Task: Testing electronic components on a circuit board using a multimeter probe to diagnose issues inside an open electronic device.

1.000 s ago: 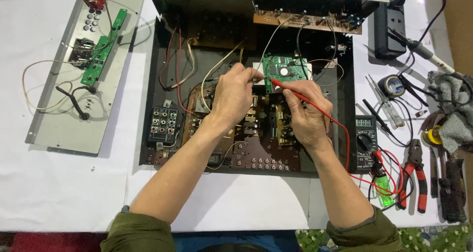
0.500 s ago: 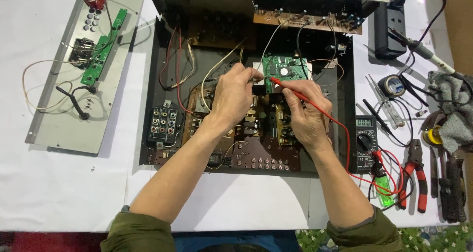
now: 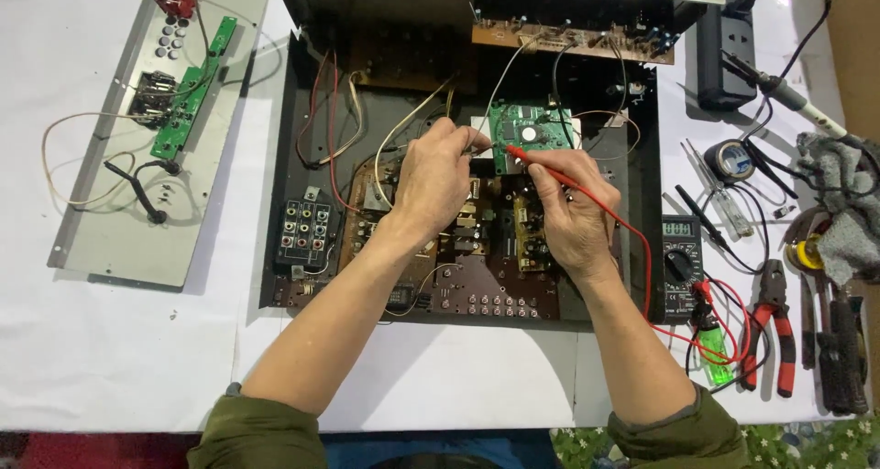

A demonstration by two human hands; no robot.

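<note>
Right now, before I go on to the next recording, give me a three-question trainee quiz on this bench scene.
1. True or false: the right hand holds a red probe whose tip points at the small green circuit board.
2. Multiple choice: where is the multimeter? A) left of the open chassis B) right of the open chassis C) inside it.
3. What colour are the handles of the pliers on the right of the table?

Key: 1 true. 2 B. 3 red and black. The left hand works beside the same board.
</note>
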